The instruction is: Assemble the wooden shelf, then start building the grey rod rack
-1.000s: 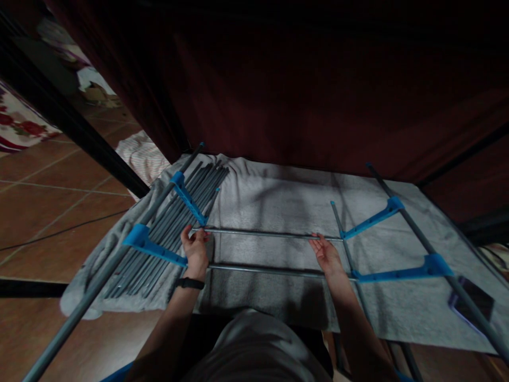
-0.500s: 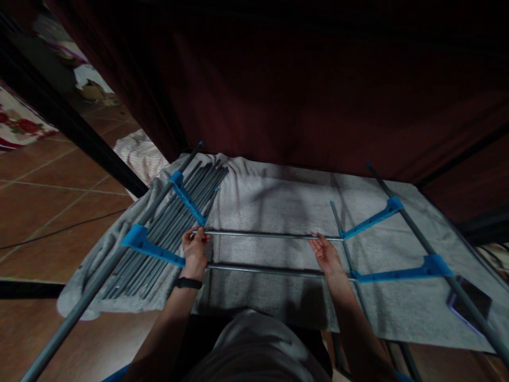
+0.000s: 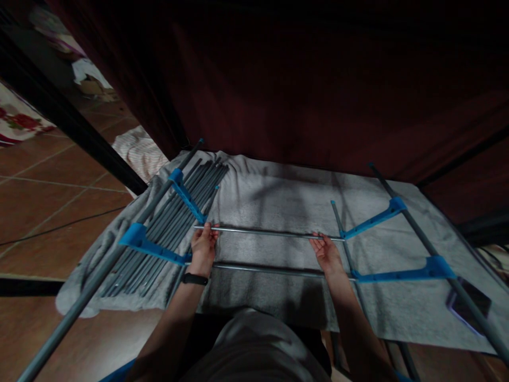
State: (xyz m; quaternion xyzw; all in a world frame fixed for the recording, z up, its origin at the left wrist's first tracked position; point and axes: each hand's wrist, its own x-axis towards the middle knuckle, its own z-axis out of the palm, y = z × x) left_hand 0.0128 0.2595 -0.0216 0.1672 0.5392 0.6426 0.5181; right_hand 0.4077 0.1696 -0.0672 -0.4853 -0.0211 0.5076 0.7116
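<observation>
My left hand [image 3: 204, 245] is closed on a thin grey metal tube [image 3: 262, 232], close to the tube's left end. That end lies just below the tip of a blue plastic bracket [image 3: 190, 197]. Near the other end, my right hand [image 3: 326, 253] has its thumb and fingers round the same tube, whose right end meets another blue bracket [image 3: 371, 218]. A second crossbar [image 3: 270, 270] runs parallel and nearer to me, between the lower left blue bracket [image 3: 153, 246] and the lower right blue bracket [image 3: 401, 271]. Long grey poles [image 3: 419, 233] carry the brackets on both sides.
Several loose grey tubes [image 3: 175, 228] lie bundled on the grey cloth [image 3: 274, 196] at the left. A phone [image 3: 469, 305] rests at the right under the pole. Dark red curtain [image 3: 318, 95] hangs behind. Tiled floor [image 3: 59, 207] and a thin cable [image 3: 59, 229] show at left.
My left hand has shifted slightly right along the tube, and the tube's left end now shows beyond the fingers, slightly higher. My right hand has barely moved.
</observation>
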